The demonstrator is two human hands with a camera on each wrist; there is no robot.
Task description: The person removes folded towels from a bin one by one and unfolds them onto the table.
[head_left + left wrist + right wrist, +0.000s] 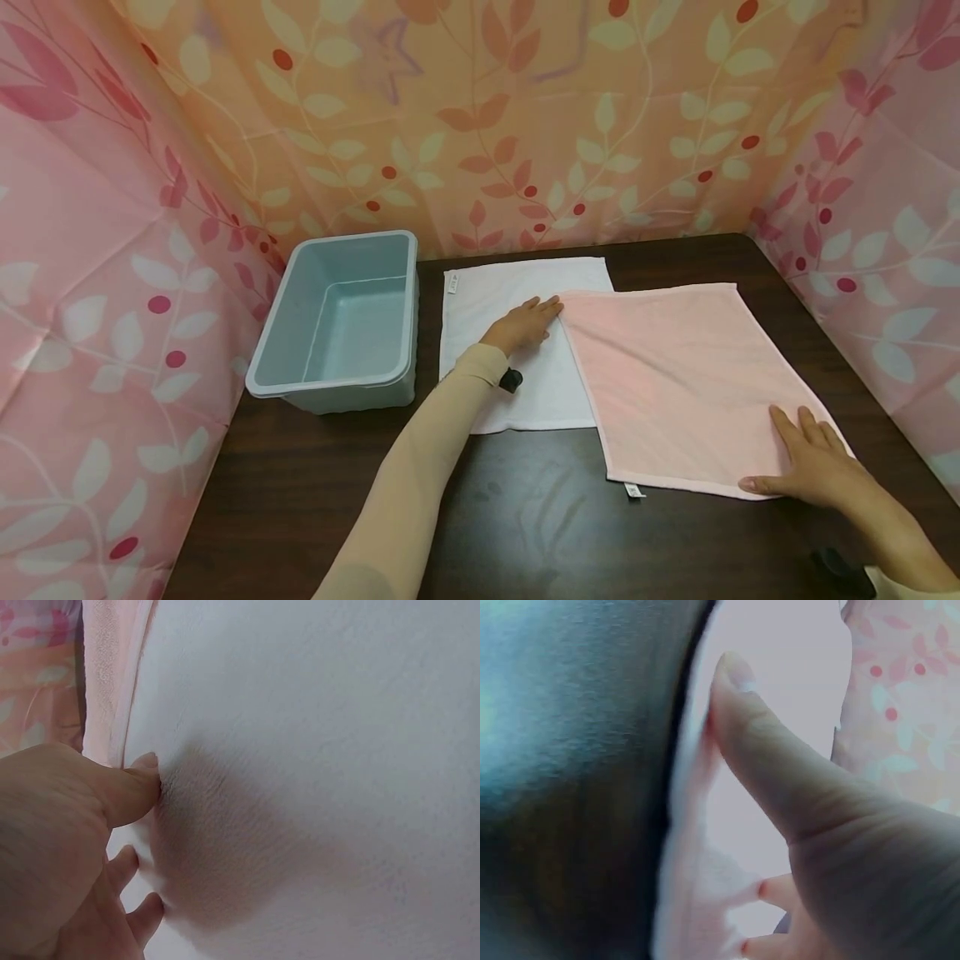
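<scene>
A pink towel (675,383) lies spread flat on the dark table, its left part overlapping a white towel (517,408). My left hand (523,325) rests on the white towel, fingers stretched to the pink towel's far left corner. In the left wrist view its thumb and fingertips touch the white cloth (322,750), with the pink edge just beyond. My right hand (813,458) rests with fingers spread on the pink towel's near right corner. In the right wrist view the thumb (757,735) lies along the towel's near edge.
A light blue plastic bin (330,392) stands at the table's left side, with nothing seen inside. Small tags (633,491) show at the towels' edges. Floral curtains (510,125) surround the dark wooden table (517,517) at the back and both sides.
</scene>
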